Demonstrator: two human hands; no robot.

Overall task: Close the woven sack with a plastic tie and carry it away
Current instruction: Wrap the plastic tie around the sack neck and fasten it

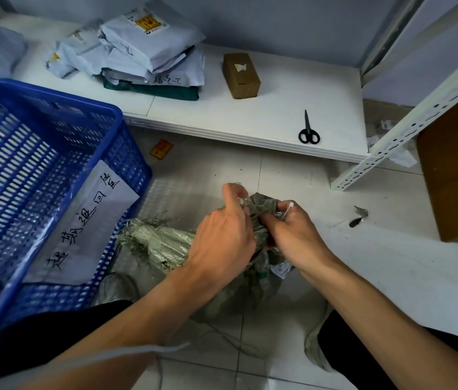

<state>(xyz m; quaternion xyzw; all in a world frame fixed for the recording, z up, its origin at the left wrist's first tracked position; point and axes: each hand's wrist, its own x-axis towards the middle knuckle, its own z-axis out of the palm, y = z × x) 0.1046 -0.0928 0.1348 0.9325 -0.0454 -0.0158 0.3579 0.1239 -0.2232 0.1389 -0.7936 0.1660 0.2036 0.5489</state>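
A grey-green woven sack [163,243] lies on the tiled floor between my knees, its mouth bunched into a neck [263,209]. My left hand [222,237] grips the bunched neck from the left, thumb and forefinger pinching at its top. My right hand [295,235] presses against the neck from the right and holds a white plastic tie [286,211], whose end sticks up between the fingers. How far the tie wraps around the neck is hidden by my hands.
A blue plastic basket [126,153] with a handwritten paper label stands at the left, touching the sack. A low white shelf [278,108] behind holds black scissors [308,130], a brown box [241,76] and stacked mail bags [143,49]. A white shelf post [407,128] leans at the right.
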